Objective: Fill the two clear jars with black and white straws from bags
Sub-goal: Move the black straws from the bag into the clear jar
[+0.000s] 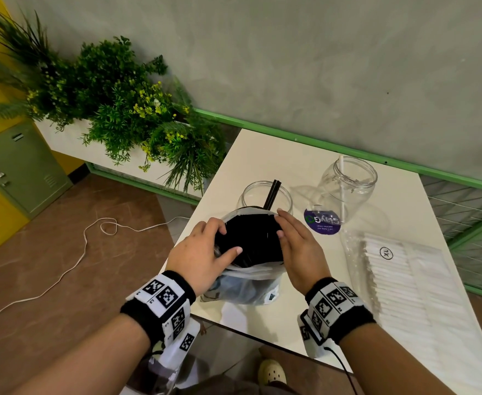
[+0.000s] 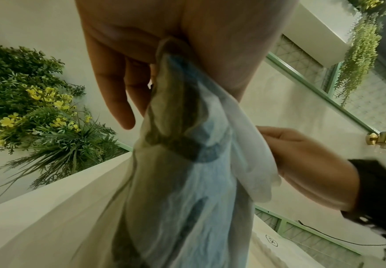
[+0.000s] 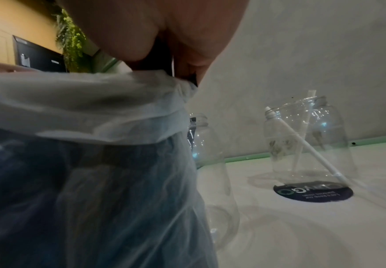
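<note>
A thin plastic bag (image 1: 248, 283) stands upright on the white table (image 1: 274, 155), packed with black straws (image 1: 251, 240). My left hand (image 1: 230, 240) grips the bag's left rim, thumb laid over the straw ends; the left wrist view shows the bag film (image 2: 182, 181) pinched in that hand (image 2: 118, 72). My right hand (image 1: 281, 223) holds the right rim, thumb hooked over its edge. Just behind the bag is a clear jar (image 1: 265, 196) with a few black straws. Further right, a second clear jar (image 1: 348, 183) holds a white straw (image 3: 313, 156).
A flat bag of white straws (image 1: 405, 283) marked XL lies at the table's right. A round purple sticker (image 1: 322, 222) is stuck on the table by the right jar. Plants (image 1: 120, 115) and lockers (image 1: 14, 166) stand left; a white cable (image 1: 86, 238) runs across the floor.
</note>
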The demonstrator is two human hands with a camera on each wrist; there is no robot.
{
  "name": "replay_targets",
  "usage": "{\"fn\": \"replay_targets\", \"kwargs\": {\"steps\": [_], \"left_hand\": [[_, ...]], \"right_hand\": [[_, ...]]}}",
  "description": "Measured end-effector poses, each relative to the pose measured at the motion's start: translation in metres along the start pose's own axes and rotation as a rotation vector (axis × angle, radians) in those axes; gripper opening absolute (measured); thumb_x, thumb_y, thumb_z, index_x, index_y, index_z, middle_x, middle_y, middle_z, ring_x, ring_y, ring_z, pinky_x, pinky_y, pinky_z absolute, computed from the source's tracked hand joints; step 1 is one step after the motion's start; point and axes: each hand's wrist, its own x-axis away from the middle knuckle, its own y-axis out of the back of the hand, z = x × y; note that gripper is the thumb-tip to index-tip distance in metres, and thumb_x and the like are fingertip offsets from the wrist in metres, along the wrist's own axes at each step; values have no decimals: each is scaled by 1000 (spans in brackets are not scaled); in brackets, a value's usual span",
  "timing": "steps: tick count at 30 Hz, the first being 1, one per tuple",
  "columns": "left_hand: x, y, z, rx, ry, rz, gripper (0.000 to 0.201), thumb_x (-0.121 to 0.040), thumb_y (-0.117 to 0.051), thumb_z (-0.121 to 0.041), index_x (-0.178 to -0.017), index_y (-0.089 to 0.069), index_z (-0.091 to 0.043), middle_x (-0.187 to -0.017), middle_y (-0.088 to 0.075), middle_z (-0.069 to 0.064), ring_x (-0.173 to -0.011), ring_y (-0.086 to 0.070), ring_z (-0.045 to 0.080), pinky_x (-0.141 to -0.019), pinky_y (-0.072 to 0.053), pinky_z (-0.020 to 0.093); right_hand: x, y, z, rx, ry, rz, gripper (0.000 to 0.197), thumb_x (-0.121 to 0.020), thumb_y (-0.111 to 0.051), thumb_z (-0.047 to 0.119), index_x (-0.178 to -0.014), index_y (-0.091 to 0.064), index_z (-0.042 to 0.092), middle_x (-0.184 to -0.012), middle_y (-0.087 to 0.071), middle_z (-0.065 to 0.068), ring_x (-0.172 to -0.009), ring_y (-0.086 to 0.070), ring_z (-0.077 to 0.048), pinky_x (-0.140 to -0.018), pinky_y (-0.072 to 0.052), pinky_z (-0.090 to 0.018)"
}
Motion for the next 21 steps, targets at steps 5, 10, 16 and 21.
{"fn": "replay_targets", "kwargs": {"steps": [5,10,16,21], "left_hand": [[-3,-2,1,29,-15,0,26,-88,-54,-45,-101,-37,-32,-103,-51,-6,-81,-57,22,-65,-46,33],[-3,-3,-1,88,-75,43,23,-90,-54,-38,-106,-41,-29,-103,-52,-7,-85,-56,20,-65,-36,30],[-3,0,3,103,-88,25,19,-91,-54,-29,-106,-43,-27,-99,-53,-5,-79,-53,20,-63,-36,30],[-2,1,9,109,-70,8,19,-90,-54,-31,-105,-42,-31,-96,-52,-8,-76,-50,15,-62,-32,28]], "right_hand": [[0,0,22,178,53,160,88,-83,-27,78,-146,-34,17,-155,-27,2,-141,-26,-15,-115,-27,-34],[-7,-16,31,280,67,137,102,-65,-52,72,-145,-31,13,-155,-29,-3,-138,-34,-21,-109,-39,-38],[-13,-21,16,93,42,60,70,-75,-73,31,-137,-45,18,-142,-41,-2,-124,-47,-23,-96,-50,-38],[-15,-4,0,-71,60,-56,50,-83,-64,6,-130,-50,15,-125,-52,-1,-110,-49,-8,-95,-45,-28]]}}
